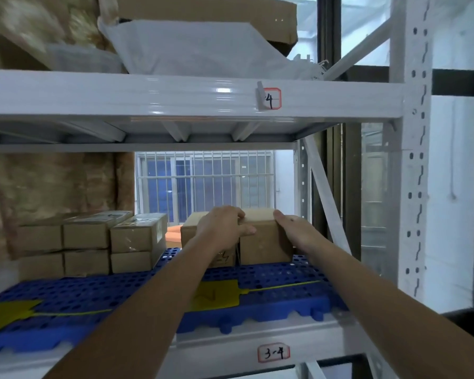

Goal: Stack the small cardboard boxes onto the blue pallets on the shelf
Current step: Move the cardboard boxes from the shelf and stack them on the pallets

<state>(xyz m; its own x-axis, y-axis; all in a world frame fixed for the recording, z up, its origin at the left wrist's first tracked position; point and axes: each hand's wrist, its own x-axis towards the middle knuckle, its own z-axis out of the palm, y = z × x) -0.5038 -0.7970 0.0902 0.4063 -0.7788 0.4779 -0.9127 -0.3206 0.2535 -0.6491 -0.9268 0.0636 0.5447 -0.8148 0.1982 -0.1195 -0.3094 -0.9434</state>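
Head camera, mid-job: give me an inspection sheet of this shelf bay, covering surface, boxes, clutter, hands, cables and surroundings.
Surface: blue pallets lie on the white shelf labelled 3-4; the front area is bare of boxes.
Job's things: stacked boxes two high at back left; two boxes at back right, the right box under both hands, its neighbour close beside it.
Clutter: two yellow tags with long tails lie on the pallets.
Hands: left hand grips the right box's left top edge; right hand presses its right side.
Cables: nothing seen.
Surroundings: upper shelf holds a white bag and cartons; barred window behind.
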